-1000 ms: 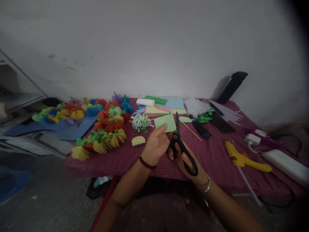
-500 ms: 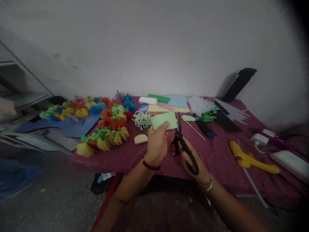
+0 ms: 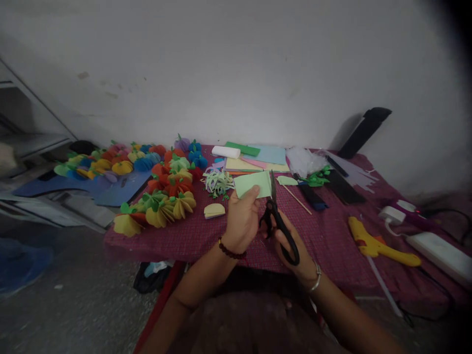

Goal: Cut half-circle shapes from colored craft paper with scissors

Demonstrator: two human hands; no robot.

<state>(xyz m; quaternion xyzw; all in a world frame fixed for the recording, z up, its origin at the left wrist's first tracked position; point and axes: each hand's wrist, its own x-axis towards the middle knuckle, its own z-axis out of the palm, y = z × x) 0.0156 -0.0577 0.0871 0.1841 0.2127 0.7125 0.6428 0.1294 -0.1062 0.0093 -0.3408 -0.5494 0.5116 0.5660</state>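
Light-green paper [image 3: 250,186] is held above the bench [image 3: 206,241], pinched between thumb and fingers in the closed grip of the left hand [image 3: 241,221]. Black-handled scissors [image 3: 273,209] are held in the curled grip of the right hand [image 3: 302,258], their tip end set just beside the paper's right edge; whether they touch cannot be told. To its left, paper strips [image 3: 217,183] are heaped; behind it, coloured sheets [image 3: 271,155] are stacked; well to its right, a yellow glue gun [image 3: 374,247] is laid.

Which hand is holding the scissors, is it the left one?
No, the black scissors are in the right hand, while the left hand holds a piece of light green paper.
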